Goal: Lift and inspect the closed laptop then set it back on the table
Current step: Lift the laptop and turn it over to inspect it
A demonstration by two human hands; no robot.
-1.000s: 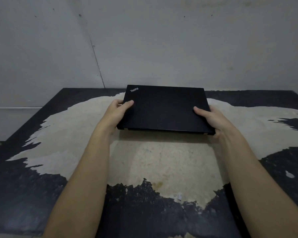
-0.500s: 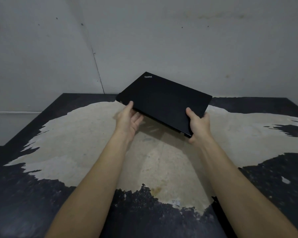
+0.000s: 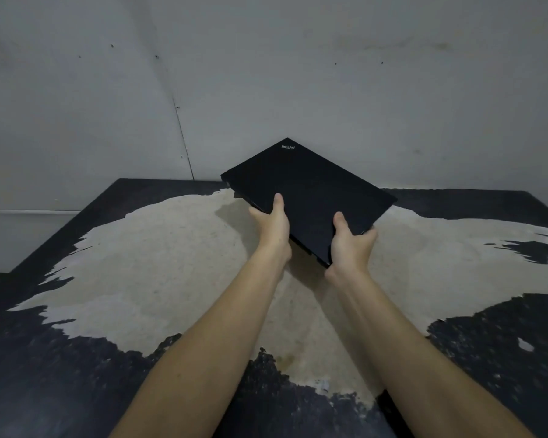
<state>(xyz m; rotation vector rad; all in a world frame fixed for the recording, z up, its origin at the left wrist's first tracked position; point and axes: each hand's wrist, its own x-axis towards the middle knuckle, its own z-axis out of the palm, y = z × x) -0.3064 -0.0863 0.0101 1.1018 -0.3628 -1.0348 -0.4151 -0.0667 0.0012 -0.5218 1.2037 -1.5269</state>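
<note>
A closed black laptop [image 3: 310, 191] with a small logo near its far corner hangs in the air above the table [image 3: 140, 267], turned diagonally with one corner pointing at the wall. My left hand [image 3: 272, 224] grips its near-left edge, thumb on the lid. My right hand [image 3: 350, 240] holds the near corner, thumb on top and fingers underneath. The underside is hidden.
The table top is black with a large worn pale patch in the middle, and the laptop's shadow falls on it. A grey wall [image 3: 298, 90] stands right behind the table's far edge. The table's left edge [image 3: 60, 229] runs diagonally.
The laptop has been lifted off the table and rotated clockwise, from square-on to diagonal. Both hands have come closer together along its near side.
</note>
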